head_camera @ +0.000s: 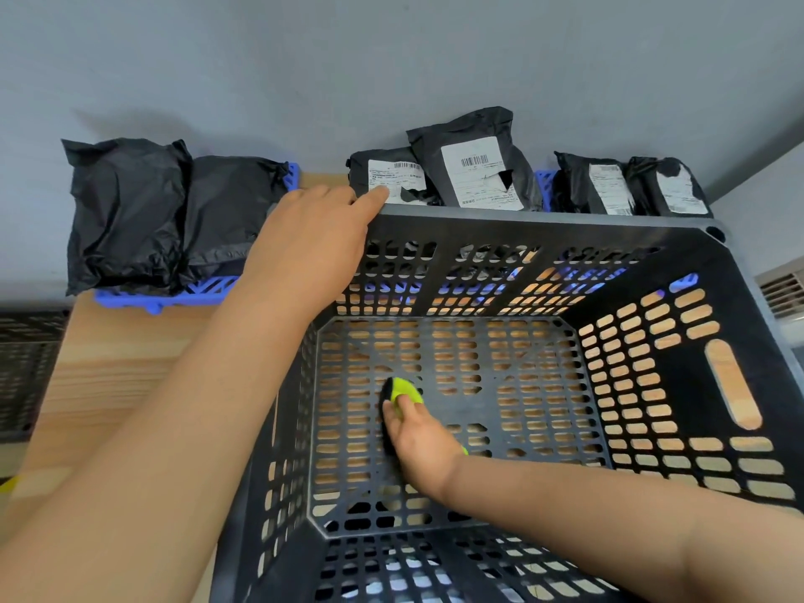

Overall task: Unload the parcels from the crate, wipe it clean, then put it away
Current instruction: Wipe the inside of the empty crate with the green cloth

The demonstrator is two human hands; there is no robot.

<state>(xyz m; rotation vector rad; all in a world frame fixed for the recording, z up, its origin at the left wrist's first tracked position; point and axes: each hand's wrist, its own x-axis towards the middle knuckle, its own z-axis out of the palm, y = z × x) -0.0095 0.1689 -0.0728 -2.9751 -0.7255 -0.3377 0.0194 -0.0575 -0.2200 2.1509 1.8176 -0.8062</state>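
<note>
Reaching over the near wall of the crate (544,224) on the surface (108,363), the right hand (417,441) grips a green sponge (404,389) against its bare floor, while the left hand (313,245), fingers straight, steadies the far rim; parcels (474,167) stand behind.

worktop (108,372): light wood
blue rack (174,296): far left on worktop
wall (391,58): plain grey, far side
vent (783,293): white louvres, right edge
</note>
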